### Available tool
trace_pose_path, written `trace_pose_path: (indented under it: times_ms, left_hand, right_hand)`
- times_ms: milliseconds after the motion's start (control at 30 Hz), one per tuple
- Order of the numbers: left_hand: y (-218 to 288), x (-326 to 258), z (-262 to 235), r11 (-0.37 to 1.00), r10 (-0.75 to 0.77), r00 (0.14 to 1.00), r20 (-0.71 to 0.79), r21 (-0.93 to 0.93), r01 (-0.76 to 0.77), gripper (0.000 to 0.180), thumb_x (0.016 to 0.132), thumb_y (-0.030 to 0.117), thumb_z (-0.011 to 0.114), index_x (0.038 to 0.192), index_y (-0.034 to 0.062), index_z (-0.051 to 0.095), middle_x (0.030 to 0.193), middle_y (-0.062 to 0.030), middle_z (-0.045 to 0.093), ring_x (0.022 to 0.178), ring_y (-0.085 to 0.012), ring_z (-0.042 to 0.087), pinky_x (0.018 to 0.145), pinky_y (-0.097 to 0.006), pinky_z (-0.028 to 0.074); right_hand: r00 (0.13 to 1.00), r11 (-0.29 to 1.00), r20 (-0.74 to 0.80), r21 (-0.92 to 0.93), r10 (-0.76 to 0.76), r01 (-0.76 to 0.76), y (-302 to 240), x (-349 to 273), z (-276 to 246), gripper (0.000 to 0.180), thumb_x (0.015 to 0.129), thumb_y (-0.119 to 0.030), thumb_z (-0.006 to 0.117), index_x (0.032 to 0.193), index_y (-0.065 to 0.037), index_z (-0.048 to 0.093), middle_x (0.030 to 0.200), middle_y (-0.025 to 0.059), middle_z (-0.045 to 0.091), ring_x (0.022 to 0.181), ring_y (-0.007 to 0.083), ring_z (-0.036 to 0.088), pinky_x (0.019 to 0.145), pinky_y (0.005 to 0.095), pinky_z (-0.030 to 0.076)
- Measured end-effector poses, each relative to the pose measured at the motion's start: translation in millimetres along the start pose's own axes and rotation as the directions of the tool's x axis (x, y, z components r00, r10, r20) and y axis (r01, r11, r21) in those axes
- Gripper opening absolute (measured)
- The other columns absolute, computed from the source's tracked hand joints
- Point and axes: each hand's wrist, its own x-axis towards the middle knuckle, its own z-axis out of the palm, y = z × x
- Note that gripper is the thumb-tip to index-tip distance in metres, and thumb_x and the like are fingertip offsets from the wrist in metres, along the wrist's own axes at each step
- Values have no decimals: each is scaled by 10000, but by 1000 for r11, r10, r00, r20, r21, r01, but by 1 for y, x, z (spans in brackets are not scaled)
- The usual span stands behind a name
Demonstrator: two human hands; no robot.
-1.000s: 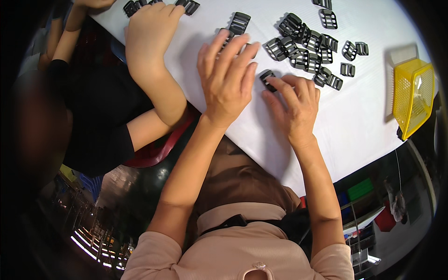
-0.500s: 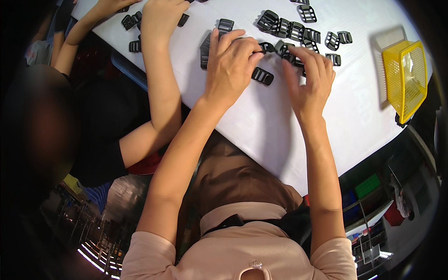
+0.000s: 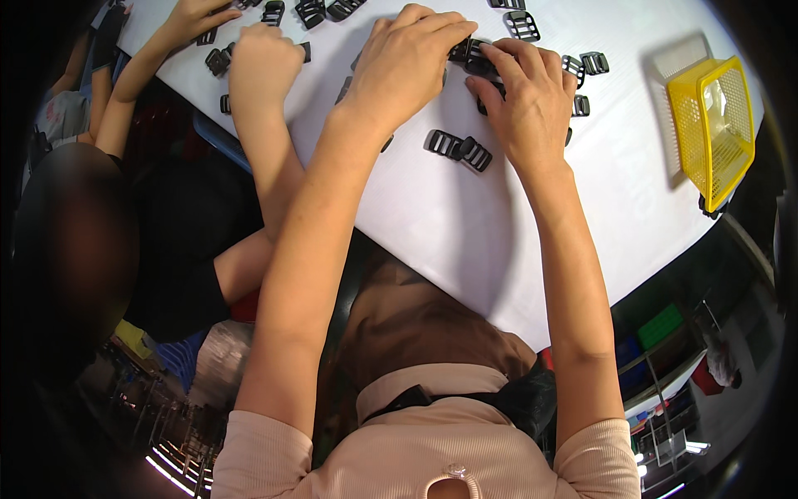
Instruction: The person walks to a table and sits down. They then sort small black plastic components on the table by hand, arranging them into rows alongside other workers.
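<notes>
Small black plastic strap buckles with ladder-like bars lie about on the white table. My left hand (image 3: 407, 62) reaches over several of them, fingers close together and thumb hidden. Its fingertips are at a black buckle (image 3: 459, 51) between my two hands. My right hand (image 3: 532, 100) bends over the same cluster. Its forefinger and thumb close on another black buckle (image 3: 478, 63), partly covered by the fingers. Nearer to me, two black buckles (image 3: 460, 150) lie touching each other, with neither hand on them.
A yellow mesh basket (image 3: 677, 125) stands at the table's right edge. More buckles (image 3: 522, 27) are at the far side, and others (image 3: 594, 63) lie right of my right hand. At left, a co-worker's arm (image 3: 266, 116) rests over the table edge, its hand near buckles.
My left hand has moved farther away across the table, the right slightly. A second buckle now lies against the single one in front of me. The co-worker's hand has come nearer.
</notes>
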Motion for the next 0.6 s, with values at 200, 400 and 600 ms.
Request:
trace_pose_path:
  times_ms: [200, 400, 600]
  left_hand:
    - [-4, -4, -9, 996, -91, 996, 17, 0, 91, 427, 740, -38, 586, 1164, 5, 604, 1218, -131, 585, 1098, -304, 534, 928, -398, 440]
    - [-1, -18, -24, 981, -179, 984, -23, 70, 180, 420, 756, 2, 617, 1174, -22, 590, 1207, -156, 580, 1111, -329, 524, 945, -404, 435]
    - [5, 1, -7, 990, -136, 990, -44, 43, 137, 366, 766, 55, 676, 1122, -4, 610, 1201, -142, 565, 1127, -309, 500, 934, -413, 427]
  right_hand:
    - [1000, 1000, -25, 22, -6, 7, 7, -6, 4, 301, 667, -148, 790, 954, -137, 702, 1031, -51, 631, 964, 195, 545, 797, 373, 368]
    - [988, 987, 44, 61, 146, -149, 3, -6, -17, 234, 723, -109, 754, 949, -146, 706, 985, -32, 626, 933, 212, 547, 792, 375, 375]
    - [979, 977, 81, 89, 189, -196, 5, -8, -26, 189, 758, -87, 720, 939, -136, 702, 974, -15, 629, 912, 216, 546, 787, 361, 371]
